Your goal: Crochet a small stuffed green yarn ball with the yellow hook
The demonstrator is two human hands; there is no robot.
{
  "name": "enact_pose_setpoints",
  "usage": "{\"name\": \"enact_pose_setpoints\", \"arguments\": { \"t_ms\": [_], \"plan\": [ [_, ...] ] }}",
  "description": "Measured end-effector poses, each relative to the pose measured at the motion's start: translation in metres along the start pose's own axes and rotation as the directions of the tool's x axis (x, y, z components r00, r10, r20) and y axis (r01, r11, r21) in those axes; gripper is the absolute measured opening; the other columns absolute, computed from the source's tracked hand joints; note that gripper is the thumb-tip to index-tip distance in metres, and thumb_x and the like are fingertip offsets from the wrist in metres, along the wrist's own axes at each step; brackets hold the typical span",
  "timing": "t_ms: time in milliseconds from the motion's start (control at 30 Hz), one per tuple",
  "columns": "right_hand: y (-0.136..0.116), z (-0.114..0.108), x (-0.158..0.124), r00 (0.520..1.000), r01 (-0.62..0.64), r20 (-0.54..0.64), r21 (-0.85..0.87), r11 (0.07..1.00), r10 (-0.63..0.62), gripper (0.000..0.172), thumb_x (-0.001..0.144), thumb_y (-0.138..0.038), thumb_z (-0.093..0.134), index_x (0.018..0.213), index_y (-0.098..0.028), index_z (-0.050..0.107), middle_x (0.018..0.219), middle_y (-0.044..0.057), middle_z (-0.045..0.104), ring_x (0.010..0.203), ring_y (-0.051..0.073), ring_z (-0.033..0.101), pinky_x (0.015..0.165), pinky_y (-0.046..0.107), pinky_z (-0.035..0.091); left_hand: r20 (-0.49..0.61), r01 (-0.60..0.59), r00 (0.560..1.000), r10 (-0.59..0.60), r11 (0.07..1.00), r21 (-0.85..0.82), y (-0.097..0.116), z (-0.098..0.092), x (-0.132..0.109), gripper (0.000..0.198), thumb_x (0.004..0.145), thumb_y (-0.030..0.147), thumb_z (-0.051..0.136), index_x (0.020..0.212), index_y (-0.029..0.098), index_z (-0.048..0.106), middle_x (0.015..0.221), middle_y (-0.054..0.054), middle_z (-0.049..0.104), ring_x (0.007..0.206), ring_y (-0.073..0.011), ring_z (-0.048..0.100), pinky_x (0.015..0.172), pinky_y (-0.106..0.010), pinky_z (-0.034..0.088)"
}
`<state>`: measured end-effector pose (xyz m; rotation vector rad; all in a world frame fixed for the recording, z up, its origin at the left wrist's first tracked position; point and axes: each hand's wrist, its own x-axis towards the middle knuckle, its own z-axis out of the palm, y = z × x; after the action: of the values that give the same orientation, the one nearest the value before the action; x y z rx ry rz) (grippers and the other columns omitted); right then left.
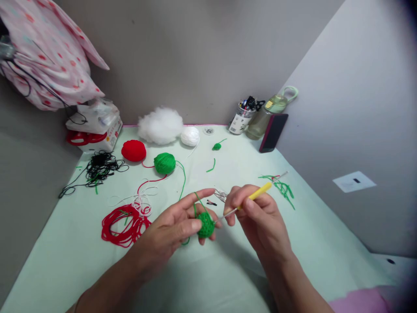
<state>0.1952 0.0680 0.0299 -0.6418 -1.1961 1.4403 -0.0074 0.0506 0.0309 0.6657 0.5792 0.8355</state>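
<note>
Between the thumb and fingers of my left hand is a small round green crochet piece. Green yarn loops over the raised left index finger, and a green strand runs back to the green yarn ball. My right hand grips a crochet hook by its yellow handle. The hook's metal tip meets the right edge of the green piece; whether it is inside a stitch I cannot make out. Just behind my hands lie small scissors, partly hidden, and a small dark clip.
To the left lie red yarn coils, tangled black cord and a red yarn ball. White stuffing and a white yarn ball sit at the back. A pen cup, a bottle and a phone stand at back right.
</note>
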Motion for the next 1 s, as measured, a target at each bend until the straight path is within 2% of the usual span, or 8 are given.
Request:
{"name": "enact_pose_setpoints", "arguments": {
  "t_ms": [67, 133, 233, 333, 500, 633, 800, 1000],
  "plan": [
    [0.003, 0.003, -0.001, 0.998, 0.067, 0.002, -0.036, 0.997, -0.067, 0.015, 0.099, -0.034, 0.069, 0.095, -0.023, 0.079, 0.079, 0.002, 0.074, 0.062, 0.013, 0.066, 0.059, 0.027, 0.056, -0.035, -0.048, 0.998, 0.05, 0.997, 0.061, -0.001, 0.0, 0.0, 0.055, 0.087, 0.025, 0.079, 0.14, 0.029, 0.064, 0.105, -0.003, 0.074, 0.095, -0.0174, 0.068, 0.086, -0.031, 0.049],
    [0.005, 0.007, -0.003, 0.985, 0.173, 0.013, -0.179, 0.969, -0.173, 0.014, 0.099, -0.032, 0.068, 0.099, -0.025, 0.08, 0.084, 0.003, 0.076, 0.071, 0.015, 0.068, 0.063, 0.028, 0.056, -0.082, -0.075, 0.993, 0.087, 0.988, 0.131, -0.004, 0.0, 0.0, 0.059, 0.085, 0.025, 0.083, 0.14, 0.033, 0.064, 0.109, -0.002, 0.073, 0.104, -0.0193, 0.067, 0.096, -0.034, 0.048],
    [0.006, 0.013, -0.007, 0.946, 0.318, 0.099, -0.459, 0.83, -0.308, 0.014, 0.101, -0.027, 0.067, 0.105, -0.026, 0.08, 0.091, 0.005, 0.079, 0.087, 0.019, 0.071, 0.074, 0.033, 0.057, -0.144, -0.09, 0.982, 0.125, 0.97, 0.224, -0.007, 0.0, -0.001, 0.061, 0.082, 0.026, 0.086, 0.139, 0.034, 0.065, 0.108, -0.001, 0.072, 0.106, -0.0206, 0.064, 0.099, -0.036, 0.046],
    [0.008, 0.015, -0.008, 0.923, 0.379, 0.158, -0.543, 0.749, -0.352, 0.017, 0.102, -0.026, 0.064, 0.109, -0.026, 0.08, 0.094, 0.006, 0.081, 0.09, 0.021, 0.073, 0.077, 0.037, 0.057, -0.184, -0.09, 0.971, 0.152, 0.948, 0.306, -0.009, 0.001, -0.002, 0.063, 0.081, 0.027, 0.087, 0.139, 0.035, 0.064, 0.107, 0.0, 0.073, 0.105, -0.0211, 0.063, 0.1, -0.036, 0.044],
    [0.018, 0.011, -0.005, 0.974, 0.205, -0.039, -0.276, 0.939, -0.224, 0.013, 0.1, -0.032, 0.068, 0.1, -0.026, 0.08, 0.089, 0.005, 0.08, 0.077, 0.018, 0.069, 0.063, 0.03, 0.055, -0.251, -0.083, 0.948, 0.197, 0.911, 0.403, -0.004, 0.002, -0.002, 0.062, 0.079, 0.028, 0.088, 0.136, 0.034, 0.067, 0.11, -0.001, 0.074, 0.107, -0.023, 0.061, 0.1, -0.037, 0.043],
    [0.018, 0.01, -0.001, 0.994, 0.078, -0.07, -0.105, 0.991, -0.086, 0.016, 0.097, -0.036, 0.07, 0.094, -0.023, 0.078, 0.082, 0.005, 0.079, 0.07, 0.015, 0.067, 0.059, 0.026, 0.055, -0.244, -0.073, 0.951, 0.189, 0.906, 0.417, -0.001, 0.001, -0.002, 0.06, 0.079, 0.028, 0.087, 0.136, 0.033, 0.067, 0.108, -0.001, 0.074, 0.106, -0.0234, 0.062, 0.1, -0.038, 0.043],
    [0.014, 0.007, -0.001, 0.998, 0.007, -0.054, -0.105, 0.994, -0.012, 0.022, 0.099, -0.04, 0.067, 0.092, -0.02, 0.072, 0.08, 0.006, 0.079, 0.063, 0.015, 0.067, 0.06, 0.028, 0.058, -0.234, -0.055, 0.955, 0.182, 0.884, 0.464, 0.0, 0.0, -0.003, 0.059, 0.079, 0.028, 0.087, 0.134, 0.033, 0.068, 0.101, -0.001, 0.074, 0.105, -0.024, 0.062, 0.099, -0.038, 0.043],
    [0.009, 0.001, -0.004, 0.998, 0.057, 0.029, -0.191, 0.98, -0.052, 0.019, 0.103, -0.036, 0.062, 0.098, -0.021, 0.072, 0.085, 0.005, 0.078, 0.075, 0.016, 0.069, 0.069, 0.029, 0.059, -0.243, -0.025, 0.956, 0.165, 0.87, 0.493, 0.002, 0.002, -0.003, 0.058, 0.077, 0.027, 0.087, 0.132, 0.032, 0.069, 0.1, -0.001, 0.075, 0.103, -0.0242, 0.063, 0.099, -0.038, 0.044]
  ]
}}
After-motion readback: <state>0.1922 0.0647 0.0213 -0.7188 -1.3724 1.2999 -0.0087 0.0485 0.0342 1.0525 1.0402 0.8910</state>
